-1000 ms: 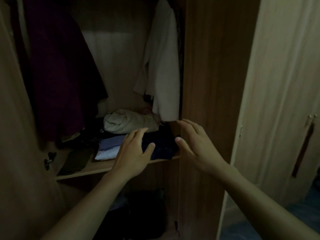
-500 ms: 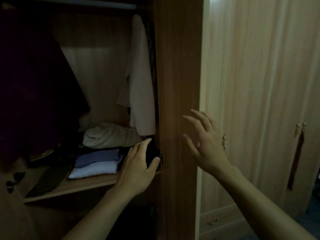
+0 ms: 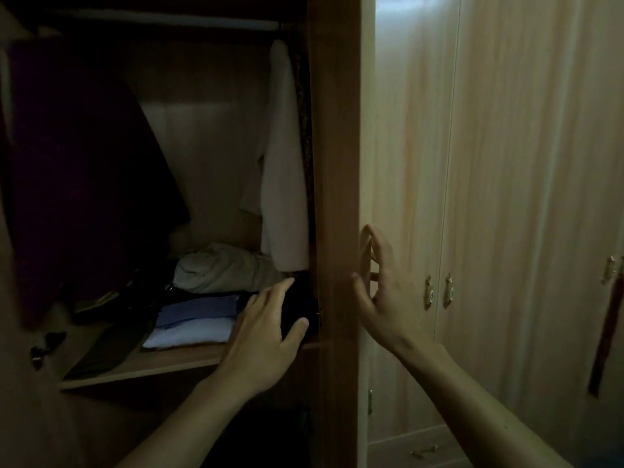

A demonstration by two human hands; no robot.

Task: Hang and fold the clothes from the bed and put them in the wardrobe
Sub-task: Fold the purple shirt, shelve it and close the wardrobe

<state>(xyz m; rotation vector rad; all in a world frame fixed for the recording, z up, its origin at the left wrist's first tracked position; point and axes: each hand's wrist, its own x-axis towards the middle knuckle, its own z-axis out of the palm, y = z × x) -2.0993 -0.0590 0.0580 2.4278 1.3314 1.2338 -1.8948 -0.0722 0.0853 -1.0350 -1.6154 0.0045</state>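
My left hand (image 3: 266, 336) rests with spread fingers on a dark folded garment (image 3: 299, 307) at the right end of the wardrobe shelf (image 3: 162, 364). Left of it lies a blue folded piece (image 3: 199, 310) on top of a white folded piece (image 3: 189, 336). Behind them sits a beige bundle (image 3: 223, 268). My right hand (image 3: 385, 292) hovers open outside the wardrobe, in front of the brown upright panel (image 3: 336, 197), holding nothing. A cream garment (image 3: 283, 184) hangs at the right of the rail, and a dark maroon garment (image 3: 81, 184) hangs at the left.
Pale closed wardrobe doors (image 3: 506, 197) with small metal handles (image 3: 439, 292) fill the right. A dark flat cloth (image 3: 104, 349) lies on the shelf's left. The open door's hinge (image 3: 44, 346) shows at far left. Below the shelf it is dark.
My view has swung to the right. My right hand has drawn out of the wardrobe and now hangs before the upright panel. My left hand stays on the dark folded garment.
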